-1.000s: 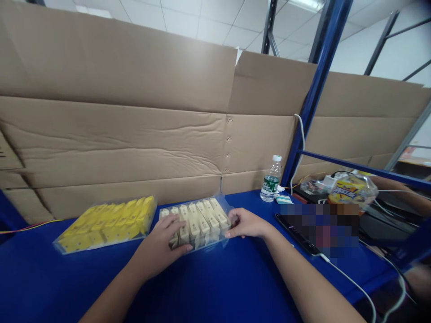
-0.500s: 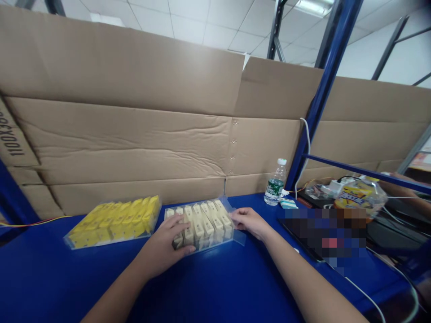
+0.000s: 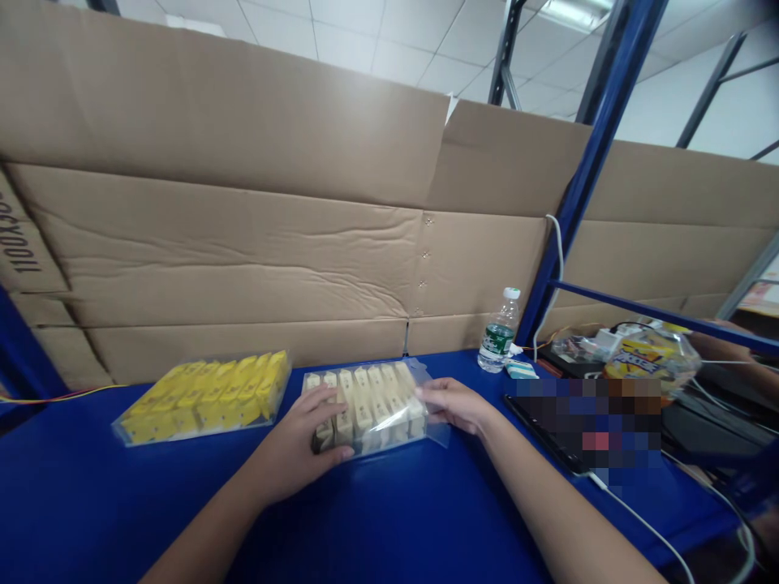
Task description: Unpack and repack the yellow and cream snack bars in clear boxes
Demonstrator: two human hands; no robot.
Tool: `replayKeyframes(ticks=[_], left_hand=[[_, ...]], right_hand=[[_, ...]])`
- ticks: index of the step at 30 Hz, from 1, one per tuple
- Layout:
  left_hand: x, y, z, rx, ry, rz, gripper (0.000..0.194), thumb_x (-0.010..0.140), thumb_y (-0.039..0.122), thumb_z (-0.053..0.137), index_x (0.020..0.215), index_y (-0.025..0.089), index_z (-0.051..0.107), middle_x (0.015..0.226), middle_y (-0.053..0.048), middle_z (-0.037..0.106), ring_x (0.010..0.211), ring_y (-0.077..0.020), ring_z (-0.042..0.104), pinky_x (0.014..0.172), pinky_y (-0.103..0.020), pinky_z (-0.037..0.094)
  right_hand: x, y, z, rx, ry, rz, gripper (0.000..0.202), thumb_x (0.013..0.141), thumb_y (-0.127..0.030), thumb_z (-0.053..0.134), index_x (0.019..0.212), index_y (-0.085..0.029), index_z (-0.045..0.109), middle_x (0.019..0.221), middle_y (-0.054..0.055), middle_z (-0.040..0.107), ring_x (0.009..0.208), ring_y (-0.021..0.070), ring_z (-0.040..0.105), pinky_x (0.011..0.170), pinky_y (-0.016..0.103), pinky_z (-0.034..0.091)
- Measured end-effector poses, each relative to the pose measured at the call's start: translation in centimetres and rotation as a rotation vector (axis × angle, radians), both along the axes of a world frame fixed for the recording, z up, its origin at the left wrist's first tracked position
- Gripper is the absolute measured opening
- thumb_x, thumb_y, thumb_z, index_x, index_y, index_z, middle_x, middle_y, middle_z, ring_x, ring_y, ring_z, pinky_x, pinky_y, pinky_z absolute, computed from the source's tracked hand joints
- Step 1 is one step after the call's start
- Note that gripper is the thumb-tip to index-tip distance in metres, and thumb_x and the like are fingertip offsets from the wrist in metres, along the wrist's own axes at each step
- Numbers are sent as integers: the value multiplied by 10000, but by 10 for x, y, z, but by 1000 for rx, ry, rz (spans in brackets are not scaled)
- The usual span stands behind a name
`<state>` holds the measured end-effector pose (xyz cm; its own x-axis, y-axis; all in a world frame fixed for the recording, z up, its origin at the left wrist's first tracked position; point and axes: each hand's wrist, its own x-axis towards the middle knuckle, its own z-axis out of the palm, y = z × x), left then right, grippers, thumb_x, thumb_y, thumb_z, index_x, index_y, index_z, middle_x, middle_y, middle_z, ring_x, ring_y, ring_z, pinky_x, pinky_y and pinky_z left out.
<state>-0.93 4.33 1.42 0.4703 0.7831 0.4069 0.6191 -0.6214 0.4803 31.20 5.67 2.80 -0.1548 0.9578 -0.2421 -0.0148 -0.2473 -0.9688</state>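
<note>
A clear plastic box (image 3: 389, 434) holding several cream-coloured packets (image 3: 363, 399) in rows lies on the blue table, between my hands. My left hand (image 3: 307, 434) grips its left end, fingers over the top and thumb along the front edge. At the right end, my right hand (image 3: 458, 405) has its fingers closed on the clear end flap; the fingertips partly hide where they meet it. To the left lies a similar clear package of yellow packets (image 3: 210, 393), which neither hand touches.
A water bottle (image 3: 499, 328) stands at the back beside a blue rack post (image 3: 600, 146). To the right lie a dark device (image 3: 548, 438) with a white cable (image 3: 639, 515), and a clear yellow-labelled container (image 3: 651, 361). Cardboard (image 3: 243, 243) walls the back. Another person's arm (image 3: 739, 345) shows at far right.
The flap and my right fingers have shifted slightly at the box's right end, and a bright reflection now shows on the plastic. My left hand keeps its hold.
</note>
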Motion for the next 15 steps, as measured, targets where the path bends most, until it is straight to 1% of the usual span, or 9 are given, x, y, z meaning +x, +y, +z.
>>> replayKeyframes(ticks=[3, 8, 11, 13, 14, 15], left_hand=[[0, 0, -2, -17, -22, -15, 527, 777, 547, 727, 1233, 287, 679, 1461, -129, 538, 1402, -354, 434, 1162, -584, 341], [2, -1, -4, -9, -45, -40, 490, 797, 522, 718, 1227, 292, 674, 1466, -124, 527, 1405, -343, 429, 1163, -583, 344], [7, -7, -2, -29, -65, -83, 471, 798, 493, 723, 1227, 307, 668, 1469, -115, 523, 1413, -340, 416, 1168, -590, 330], [13, -12, 1, -63, -149, -95, 501, 789, 471, 735, 1255, 308, 649, 1469, -111, 522, 1422, -335, 401, 1187, -584, 295], [16, -14, 3, -98, -260, -72, 520, 773, 459, 752, 1256, 298, 647, 1465, -109, 525, 1426, -330, 393, 1204, -566, 266], [20, -15, 5, -144, -414, -20, 543, 759, 454, 764, 1259, 285, 638, 1464, -104, 524, 1435, -321, 380, 1222, -540, 233]], right_hand=[[-1, -3, 4, 4, 7, -3, 459, 634, -462, 901, 888, -131, 708, 855, 64, 732, 739, 139, 692, 681, 233, 578], [-7, -8, 7, -13, 16, -29, 439, 705, -430, 869, 1003, -151, 707, 957, 86, 760, 816, 161, 726, 670, 208, 577], [-10, -8, 5, -47, 47, -29, 466, 702, -398, 871, 1059, -162, 687, 1011, 98, 766, 882, 207, 741, 703, 258, 601], [-12, -8, 3, -72, 75, -25, 469, 698, -376, 868, 1066, -154, 678, 995, 108, 770, 877, 233, 749, 714, 304, 615], [-13, -7, 2, -81, 89, -25, 461, 699, -364, 863, 1059, -146, 676, 974, 113, 772, 857, 237, 751, 706, 314, 617], [-13, -7, 1, -89, 103, -23, 447, 699, -351, 858, 1047, -137, 678, 955, 118, 773, 834, 236, 753, 696, 317, 619]])
